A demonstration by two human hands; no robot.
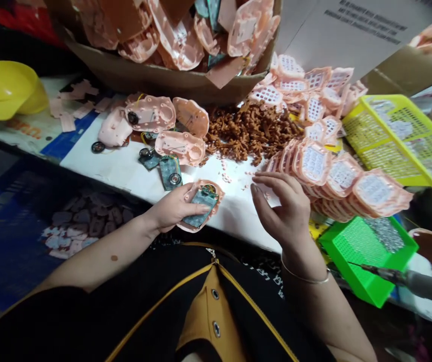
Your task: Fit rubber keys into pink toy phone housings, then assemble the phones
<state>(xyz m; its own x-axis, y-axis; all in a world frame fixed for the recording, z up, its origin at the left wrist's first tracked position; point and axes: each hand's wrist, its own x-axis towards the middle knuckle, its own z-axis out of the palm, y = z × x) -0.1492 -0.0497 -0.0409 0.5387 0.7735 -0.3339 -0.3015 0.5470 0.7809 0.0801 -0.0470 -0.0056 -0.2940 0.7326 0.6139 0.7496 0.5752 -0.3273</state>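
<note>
My left hand (172,206) is closed around a pink plastic shell (218,193). Its thumb presses on a dark green circuit board (199,208) lying inside that shell. To the right, my right hand (285,208) hovers over the white tabletop, thumb and fingers stretched out and a little apart, with nothing visible between them. Small pink pieces (226,176) are scattered on the surface near its fingertips. Just beyond my left hand lie another circuit board with a round black speaker (174,178) and several opened pink shells (181,147).
Brown plastic parts (253,130) are heaped in the middle. Stacked pink shells with white keypads (316,161) stand right, by a yellow basket (397,176) and a green basket (366,286) of screws. A screwdriver (389,274) juts in. A full cardboard box (163,80) stands behind.
</note>
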